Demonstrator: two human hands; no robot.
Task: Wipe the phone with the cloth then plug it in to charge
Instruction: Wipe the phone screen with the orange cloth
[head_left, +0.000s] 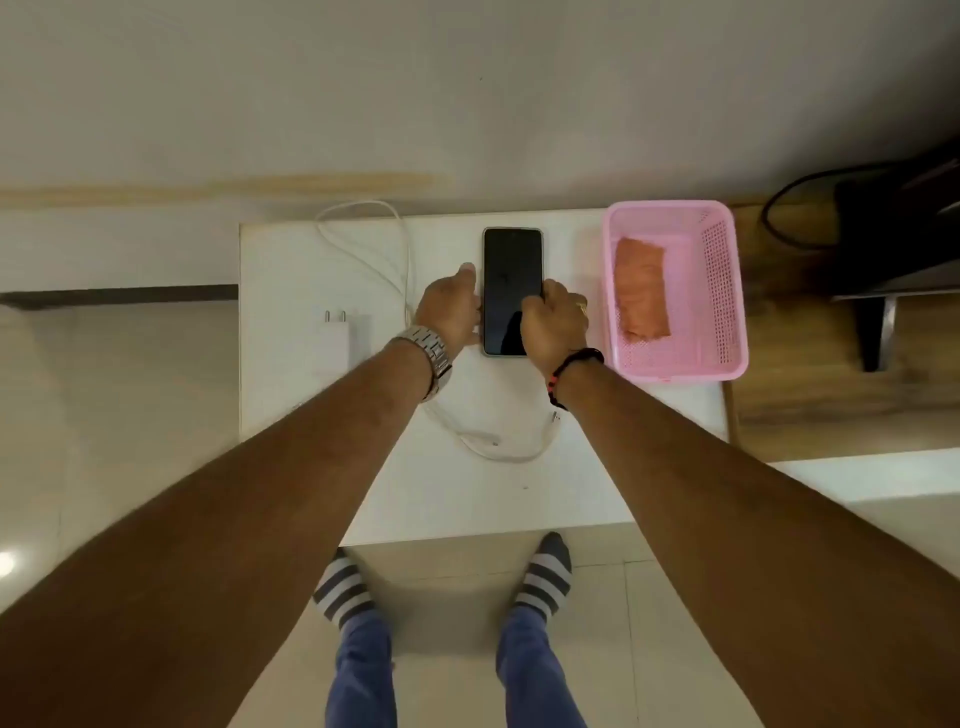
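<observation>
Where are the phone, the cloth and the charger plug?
phone (511, 275): head view, upper screen.
cloth (640, 293): head view, middle of the fold.
charger plug (340, 343): head view, white body.

Glossy glass phone (511, 280), perforated pink plastic basket (724, 291), metal-link watch (434, 353), smooth white table (467, 499).

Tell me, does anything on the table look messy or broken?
Nothing looks broken or spilled. The phone lies flat and straight between both hands. The orange cloth sits folded in the pink basket. Only the white charging cable is untidy: it loops loosely, spilling past the table's far edge, near the charger plug.
</observation>
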